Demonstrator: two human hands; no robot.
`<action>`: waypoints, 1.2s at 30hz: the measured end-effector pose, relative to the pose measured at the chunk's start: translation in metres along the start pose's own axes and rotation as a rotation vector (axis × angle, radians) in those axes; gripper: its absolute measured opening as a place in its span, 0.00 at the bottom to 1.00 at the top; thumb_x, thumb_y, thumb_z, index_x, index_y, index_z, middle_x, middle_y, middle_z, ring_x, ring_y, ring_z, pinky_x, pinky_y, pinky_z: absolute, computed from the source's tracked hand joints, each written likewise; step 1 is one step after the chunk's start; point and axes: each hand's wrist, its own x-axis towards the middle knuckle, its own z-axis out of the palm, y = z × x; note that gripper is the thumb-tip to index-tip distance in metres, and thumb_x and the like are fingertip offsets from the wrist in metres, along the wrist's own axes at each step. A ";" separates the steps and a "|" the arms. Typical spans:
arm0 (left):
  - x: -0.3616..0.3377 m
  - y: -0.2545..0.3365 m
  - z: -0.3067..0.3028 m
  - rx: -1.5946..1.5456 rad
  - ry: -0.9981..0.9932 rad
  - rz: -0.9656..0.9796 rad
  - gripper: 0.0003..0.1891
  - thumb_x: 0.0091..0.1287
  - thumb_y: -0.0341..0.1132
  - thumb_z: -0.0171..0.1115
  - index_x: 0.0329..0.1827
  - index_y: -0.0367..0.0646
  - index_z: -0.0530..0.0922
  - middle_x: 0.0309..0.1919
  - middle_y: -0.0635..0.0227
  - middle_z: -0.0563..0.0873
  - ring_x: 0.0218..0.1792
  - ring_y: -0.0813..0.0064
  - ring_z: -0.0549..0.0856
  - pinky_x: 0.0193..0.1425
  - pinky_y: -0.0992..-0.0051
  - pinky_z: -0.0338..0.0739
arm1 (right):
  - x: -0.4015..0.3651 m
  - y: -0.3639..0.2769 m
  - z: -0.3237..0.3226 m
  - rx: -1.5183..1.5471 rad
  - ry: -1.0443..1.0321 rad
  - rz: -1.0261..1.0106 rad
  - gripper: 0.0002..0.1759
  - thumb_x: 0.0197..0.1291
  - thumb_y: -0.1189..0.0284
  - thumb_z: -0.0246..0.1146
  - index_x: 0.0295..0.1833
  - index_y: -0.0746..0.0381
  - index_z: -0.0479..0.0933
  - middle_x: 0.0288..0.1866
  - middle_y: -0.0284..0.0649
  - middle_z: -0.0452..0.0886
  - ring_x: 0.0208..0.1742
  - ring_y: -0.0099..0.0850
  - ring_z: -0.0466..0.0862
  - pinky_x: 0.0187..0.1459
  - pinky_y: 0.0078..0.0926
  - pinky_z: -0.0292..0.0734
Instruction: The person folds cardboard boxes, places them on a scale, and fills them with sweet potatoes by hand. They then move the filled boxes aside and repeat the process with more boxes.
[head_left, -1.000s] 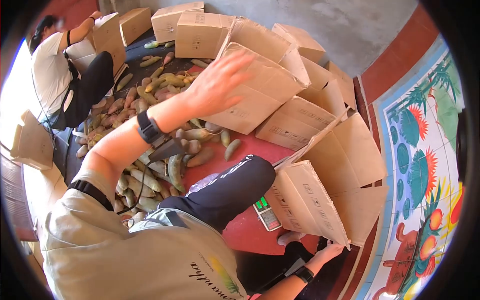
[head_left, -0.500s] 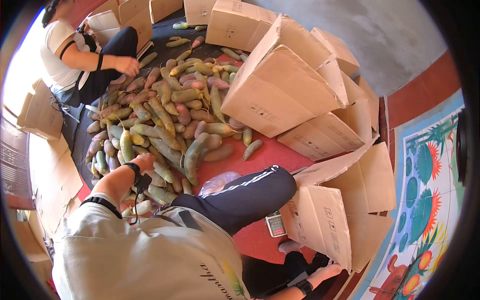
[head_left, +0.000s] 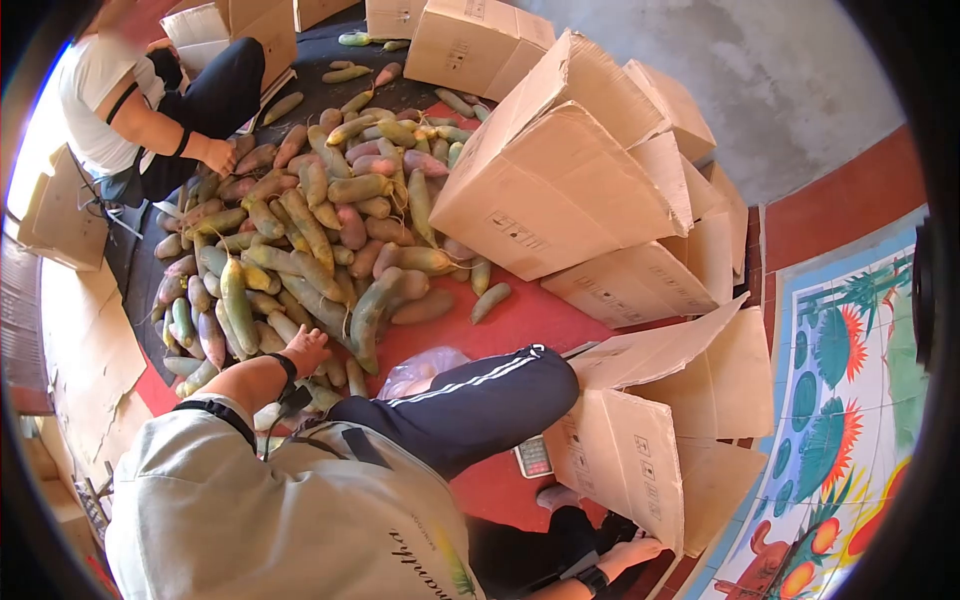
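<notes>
My left hand (head_left: 305,350) reaches down to the near edge of a big pile of long green and purplish vegetables (head_left: 300,230) on the red floor. Its fingers curl down among them, and whether they hold one is hidden. A black band with a cable is on that wrist. My right hand (head_left: 635,550) is low at the bottom of the view, gripping the lower corner of an open cardboard box (head_left: 625,470) that stands by my bent leg. A small scale (head_left: 533,455) lies just left of that box.
Another person (head_left: 110,100) sits at the far left, one hand (head_left: 218,155) on the pile. Stacked cardboard boxes (head_left: 560,180) lean behind the pile. A clear plastic bag (head_left: 425,370) lies by my knee. Flat cardboard (head_left: 90,350) lies left; a painted floor (head_left: 840,400) runs right.
My left hand came down from the air in front of the boxes to the near edge of the pile. The view tilted down. The other person's arm dropped onto the pile.
</notes>
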 end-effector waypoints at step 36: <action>-0.044 0.166 -0.424 -1.631 0.929 0.686 0.21 0.59 0.34 0.62 0.50 0.40 0.64 0.37 0.69 0.74 0.39 0.81 0.74 0.44 0.77 0.73 | -0.013 -0.026 0.020 0.241 0.072 0.089 0.35 0.64 0.46 0.40 0.43 0.73 0.69 0.35 0.41 0.74 0.32 0.26 0.71 0.32 0.23 0.66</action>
